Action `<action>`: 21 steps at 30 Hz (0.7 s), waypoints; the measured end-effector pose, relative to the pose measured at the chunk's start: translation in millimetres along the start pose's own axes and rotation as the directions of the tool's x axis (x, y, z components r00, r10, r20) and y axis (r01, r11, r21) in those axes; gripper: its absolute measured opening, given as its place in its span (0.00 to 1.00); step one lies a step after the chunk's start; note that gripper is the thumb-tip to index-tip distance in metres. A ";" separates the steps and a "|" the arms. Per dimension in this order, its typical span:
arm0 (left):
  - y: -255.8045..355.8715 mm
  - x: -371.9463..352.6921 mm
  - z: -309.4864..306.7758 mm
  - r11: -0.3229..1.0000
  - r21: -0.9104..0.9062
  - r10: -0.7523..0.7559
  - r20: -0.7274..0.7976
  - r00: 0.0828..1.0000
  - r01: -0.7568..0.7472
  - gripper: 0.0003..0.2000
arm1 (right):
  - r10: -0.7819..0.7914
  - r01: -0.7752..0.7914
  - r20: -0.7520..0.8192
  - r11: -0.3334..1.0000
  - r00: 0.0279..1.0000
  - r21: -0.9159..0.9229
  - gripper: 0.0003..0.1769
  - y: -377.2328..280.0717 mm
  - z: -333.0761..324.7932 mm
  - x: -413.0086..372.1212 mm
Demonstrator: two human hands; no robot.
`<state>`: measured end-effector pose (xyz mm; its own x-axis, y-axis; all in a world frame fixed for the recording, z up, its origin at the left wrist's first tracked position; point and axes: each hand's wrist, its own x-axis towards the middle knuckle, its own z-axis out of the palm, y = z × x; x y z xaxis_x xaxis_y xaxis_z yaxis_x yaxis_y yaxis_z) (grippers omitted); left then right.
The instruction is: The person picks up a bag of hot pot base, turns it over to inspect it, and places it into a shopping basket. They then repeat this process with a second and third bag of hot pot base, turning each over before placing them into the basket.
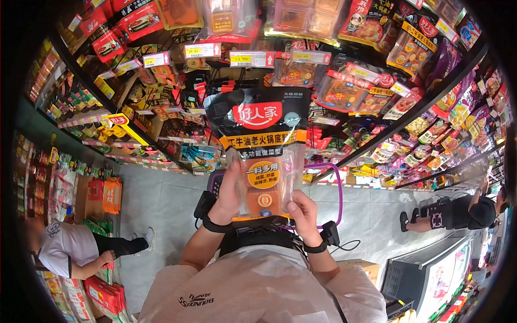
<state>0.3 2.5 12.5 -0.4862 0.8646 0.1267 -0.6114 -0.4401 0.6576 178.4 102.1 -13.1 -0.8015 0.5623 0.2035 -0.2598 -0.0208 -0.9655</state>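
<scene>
A hotpot base packet (pixel 264 145) is held upright in front of my chest, its printed front turned toward me. The pouch is black on top with a red logo, an orange band and a clear lower part showing reddish-brown contents. My left hand (pixel 230 189) grips its lower left edge. At the lower right edge, my right hand (pixel 304 211) holds it with the thumb on the front. Most of the fingers are hidden behind the pouch. A purple-rimmed basket or cart (pixel 340 195) shows partly behind the packet and my hands.
Shelves of hanging packets (pixel 344 89) with price tags (pixel 252 58) stand right in front. A person in a white shirt (pixel 72 250) is at the left, another in dark clothes (pixel 458 212) at the right. A glass-fronted cabinet (pixel 431 280) and a cardboard box (pixel 362 267) sit lower right.
</scene>
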 end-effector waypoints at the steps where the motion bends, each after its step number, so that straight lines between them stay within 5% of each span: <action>1: -0.1 0.3 -0.3 1.000 -0.019 -0.009 -0.025 1.000 0.008 0.26 | 0.017 -0.017 -0.012 1.000 1.000 -0.001 0.14 -2.2 2.4 0.3; 6: -2.0 4.3 7.6 0.997 -0.071 -0.039 -0.147 0.988 0.028 0.27 | -0.003 0.003 0.029 1.000 1.000 0.018 0.11 3.2 -2.8 -1.4; 21: -3.4 8.6 4.9 0.999 -0.044 -0.019 -0.182 0.983 0.011 0.27 | 0.049 -0.049 0.005 0.999 0.999 -0.001 0.12 -3.9 1.5 -2.3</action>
<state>1.3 12.7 15.0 -0.5802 0.8141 -0.0231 -0.6434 -0.4408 0.6259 180.5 99.7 -9.6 -0.8160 0.5564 0.1568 -0.2198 -0.0478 -0.9744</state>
